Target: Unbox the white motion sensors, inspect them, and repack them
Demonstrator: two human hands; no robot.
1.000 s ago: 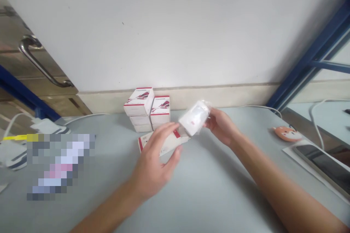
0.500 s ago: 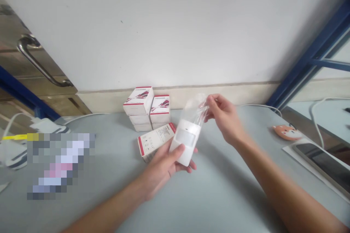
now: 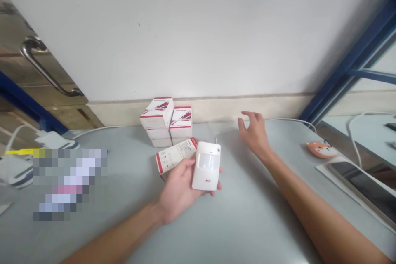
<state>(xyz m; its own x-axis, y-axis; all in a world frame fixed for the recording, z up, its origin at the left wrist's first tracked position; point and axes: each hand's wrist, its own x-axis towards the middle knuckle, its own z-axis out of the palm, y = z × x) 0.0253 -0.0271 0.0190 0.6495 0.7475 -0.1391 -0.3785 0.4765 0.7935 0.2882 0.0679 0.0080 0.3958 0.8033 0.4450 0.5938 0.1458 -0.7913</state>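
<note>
A white motion sensor [image 3: 206, 175] with a frosted window and a short antenna rests in my left hand [image 3: 181, 189], fingers curled beneath it and the thumb along its left side. My right hand [image 3: 255, 132] is in the air to the right, fingers apart and holding nothing. Close by its fingertips, a clear plastic bag [image 3: 223, 128] lies faintly visible at the back of the table. Just behind my left hand lies a white and red box [image 3: 173, 156], partly covered by the hand.
Several white and red boxes [image 3: 157, 115] are stacked against the wall. A phone [image 3: 361, 187] and an orange animal-faced object [image 3: 321, 149] lie at the right. White adapters [image 3: 54, 140] with cables sit at the left, beside a pixelated patch. Blue frame bars [image 3: 349, 60] border the table.
The plastic bag has come off the motion sensor and left my right hand, which has opened and moved slightly right. The sensor now sits more upright in my left hand.
</note>
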